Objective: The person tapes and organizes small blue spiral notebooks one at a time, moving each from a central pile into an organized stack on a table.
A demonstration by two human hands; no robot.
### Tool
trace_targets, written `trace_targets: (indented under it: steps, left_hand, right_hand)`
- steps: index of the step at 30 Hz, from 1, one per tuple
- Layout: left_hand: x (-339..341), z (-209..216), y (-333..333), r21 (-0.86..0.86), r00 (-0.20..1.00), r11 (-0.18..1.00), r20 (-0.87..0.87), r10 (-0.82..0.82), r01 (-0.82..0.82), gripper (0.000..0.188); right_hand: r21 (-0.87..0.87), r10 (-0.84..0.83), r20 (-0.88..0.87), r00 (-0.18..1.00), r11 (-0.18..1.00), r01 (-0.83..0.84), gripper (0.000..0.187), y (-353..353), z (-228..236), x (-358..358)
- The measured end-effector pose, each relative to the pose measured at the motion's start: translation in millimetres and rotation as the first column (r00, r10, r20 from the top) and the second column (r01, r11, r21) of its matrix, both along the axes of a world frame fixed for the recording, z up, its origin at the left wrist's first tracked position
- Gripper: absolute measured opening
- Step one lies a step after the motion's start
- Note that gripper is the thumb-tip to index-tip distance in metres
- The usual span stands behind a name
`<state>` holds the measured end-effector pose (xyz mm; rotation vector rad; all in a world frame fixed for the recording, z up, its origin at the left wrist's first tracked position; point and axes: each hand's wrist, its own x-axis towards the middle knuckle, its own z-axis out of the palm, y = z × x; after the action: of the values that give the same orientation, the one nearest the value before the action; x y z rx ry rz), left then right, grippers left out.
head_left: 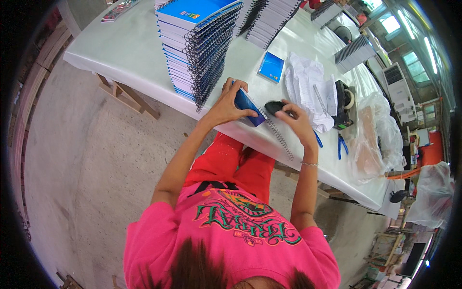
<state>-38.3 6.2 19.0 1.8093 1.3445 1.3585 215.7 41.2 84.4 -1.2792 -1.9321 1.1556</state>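
Note:
My left hand is closed round a small blue notebook, which it holds on edge near the front of the white table. A metal spiral coil sits at the notebook's right end and trails off past the table edge. In the fingers of my right hand is a black rounded object, blurred, just beside the notebook's end and the coil; its kind is not clear. Another small blue notebook lies flat behind them.
A tall stack of blue spiral notebooks stands left of my hands. To the right are crumpled white paper, a tape dispenser, blue-handled pliers and clear plastic bags. More notebook stacks stand farther back.

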Motion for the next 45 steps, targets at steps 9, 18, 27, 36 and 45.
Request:
trace_targets:
  steps: [9, 18, 27, 36, 45]
  left_hand:
    - [-1.8, 0.1, 3.9, 0.043, 0.999, 0.998, 0.024, -0.037, 0.036, 0.089]
    - [2.3, -6.1, 6.9, -0.046, 0.984, 0.995, 0.163, -0.079, 0.087, 0.121]
    - [-2.0, -2.0, 10.3, -0.103, 0.957, 0.983, 0.265, -0.119, 0.151, 0.114]
    - [-2.0, 3.2, 8.4, -0.158, 0.963, 0.969, 0.226, -0.149, 0.187, 0.11]
    - [0.3, 0.1, 11.7, -0.114, 0.961, 0.971, 0.21, -0.182, 0.209, 0.106]
  right_hand:
    - [-0.176, -0.021, -0.317, 0.948, 0.984, -0.037, 0.031, -7.3, 8.7, -3.5]
    - [-0.034, 0.022, 0.044, 0.999, 0.999, -0.021, 0.028, -0.6, -6.8, 0.5]
    - [-0.185, 0.057, -0.092, 0.994, 0.98, -0.073, 0.027, 0.1, 21.1, -15.3]
    - [0.296, -0.012, 0.208, 0.978, 0.954, -0.051, 0.034, -6.1, 2.5, -26.1]
    - [-0.241, 0.032, -0.263, 0.964, 0.966, -0.098, 0.035, -8.5, 14.6, -25.6]
